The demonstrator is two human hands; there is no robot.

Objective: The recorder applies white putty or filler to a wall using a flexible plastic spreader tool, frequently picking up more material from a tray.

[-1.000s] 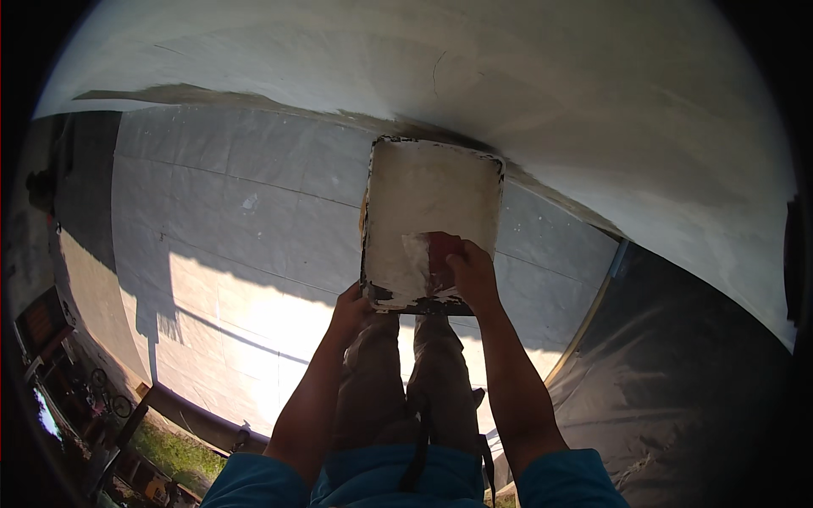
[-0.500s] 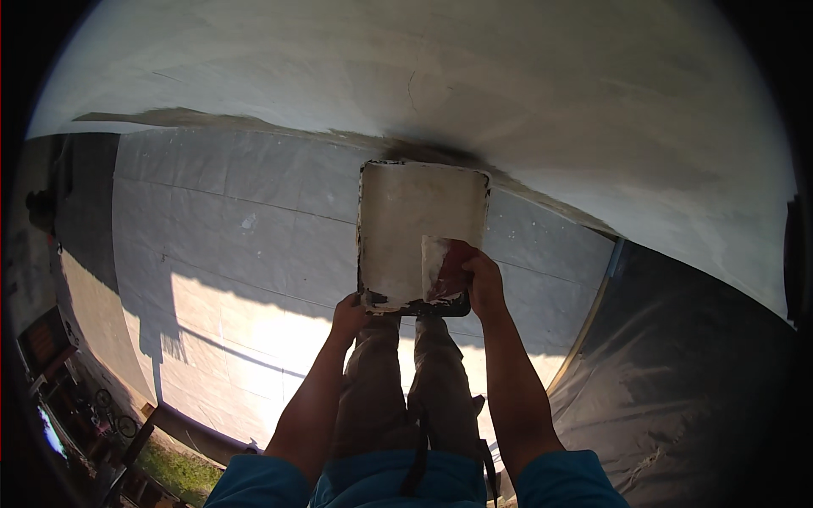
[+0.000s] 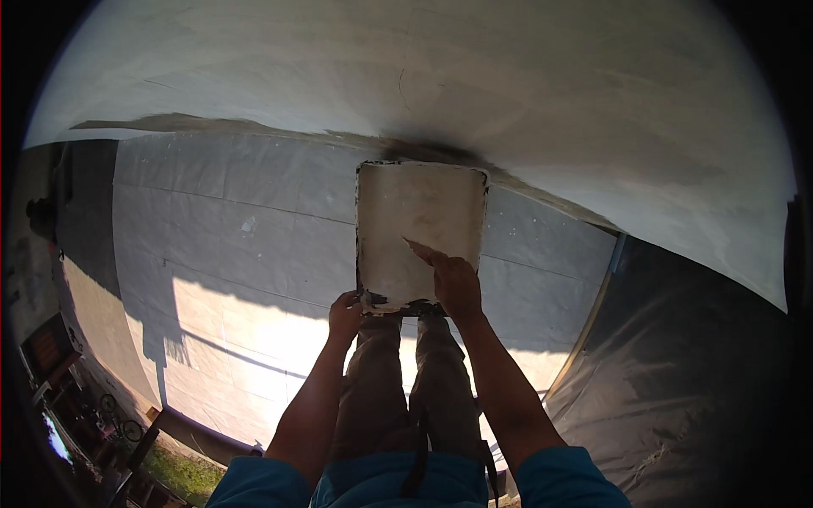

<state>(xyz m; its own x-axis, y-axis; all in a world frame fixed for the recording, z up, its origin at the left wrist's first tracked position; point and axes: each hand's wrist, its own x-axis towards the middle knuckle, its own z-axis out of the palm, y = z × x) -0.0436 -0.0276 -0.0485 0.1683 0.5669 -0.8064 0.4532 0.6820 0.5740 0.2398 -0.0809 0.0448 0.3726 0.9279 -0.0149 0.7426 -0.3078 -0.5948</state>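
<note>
In front of me is a rectangular dark tray (image 3: 421, 207), coated inside with off-white paint or filler that has crusted along its rim. My left hand (image 3: 344, 316) is closed on the tray's near left corner. Over the near right part of the tray, my right hand (image 3: 458, 286) grips a reddish flat scraper (image 3: 429, 253) smeared with whitish material. The scraper is seen nearly edge-on, its tip pointing up and left over the tray's surface. I cannot tell whether the tip touches it.
A pale plastered wall (image 3: 508, 93) with a thin crack rises just beyond the tray. Grey sheeting (image 3: 237, 203) covers the floor, with a sunlit patch at left. Dark sheeting (image 3: 660, 364) lies at right. A bicycle (image 3: 120, 418) and grass (image 3: 182, 474) show at lower left.
My right hand has moved left and turned over, bringing the scraper from broad face showing to nearly edge-on above the tray. My left hand and the tray have hardly moved.
</note>
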